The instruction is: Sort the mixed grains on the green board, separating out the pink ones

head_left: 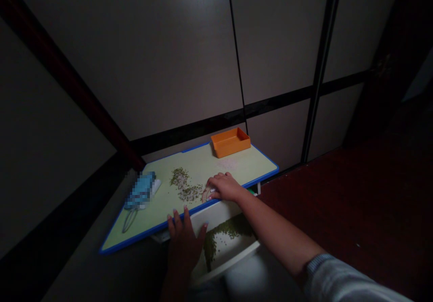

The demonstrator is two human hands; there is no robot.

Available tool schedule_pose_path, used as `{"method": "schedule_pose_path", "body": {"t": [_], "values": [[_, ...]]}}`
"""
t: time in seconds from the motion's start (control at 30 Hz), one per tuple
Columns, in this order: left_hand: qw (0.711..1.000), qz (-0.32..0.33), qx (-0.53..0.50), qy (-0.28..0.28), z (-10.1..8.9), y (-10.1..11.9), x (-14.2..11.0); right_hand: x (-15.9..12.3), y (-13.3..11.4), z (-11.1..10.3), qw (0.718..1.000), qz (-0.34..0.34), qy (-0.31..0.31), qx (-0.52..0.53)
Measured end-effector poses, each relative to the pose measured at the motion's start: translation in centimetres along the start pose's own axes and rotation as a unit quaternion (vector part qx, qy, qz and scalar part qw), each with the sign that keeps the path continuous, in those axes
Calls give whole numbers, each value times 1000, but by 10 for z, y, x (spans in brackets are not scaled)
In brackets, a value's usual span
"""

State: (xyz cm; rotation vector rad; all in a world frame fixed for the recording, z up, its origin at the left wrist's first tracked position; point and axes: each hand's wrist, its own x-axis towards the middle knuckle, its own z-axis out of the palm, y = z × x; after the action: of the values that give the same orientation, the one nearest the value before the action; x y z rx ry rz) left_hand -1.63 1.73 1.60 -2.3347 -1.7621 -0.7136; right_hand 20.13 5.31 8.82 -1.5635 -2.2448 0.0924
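Note:
A small table with a pale yellow-green top [155,223] and a blue rim stands before me. On it lie loose heaps of small green beans [181,175] mixed with pale bits. My right hand [223,187] rests at the near edge, just right of the heaps, its fingers curled down around a small pale brownish thing [205,194] that they mostly hide. My left hand [184,239] has its fingers spread, with the fingertips at the table's near rim. Below the top, a white drawer [233,253] is pulled out and holds more green beans [214,239].
An orange open tray [232,146] stands at the far right of the tabletop, with a faint pinkish scatter [227,163] in front of it. On the left lies a blurred blue item [140,191] with a loop. Cabinet panels [189,58] rise behind the table; dark red floor [331,207] lies to the right.

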Motion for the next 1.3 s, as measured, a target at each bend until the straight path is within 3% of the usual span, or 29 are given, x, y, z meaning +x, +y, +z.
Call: {"method": "schedule_pose_path", "body": {"t": [0.67,1.03,1.3], "values": [[999,-10,40,1,-7,7,-2,7,-15,3,994,61,33,-89],[996,-41,75,14,-9,13,-6,6,-17,7,997,14,15,-80],[995,-46,84,16,-13,17,-7,4,-11,8,999,-31,11,-17]]}}
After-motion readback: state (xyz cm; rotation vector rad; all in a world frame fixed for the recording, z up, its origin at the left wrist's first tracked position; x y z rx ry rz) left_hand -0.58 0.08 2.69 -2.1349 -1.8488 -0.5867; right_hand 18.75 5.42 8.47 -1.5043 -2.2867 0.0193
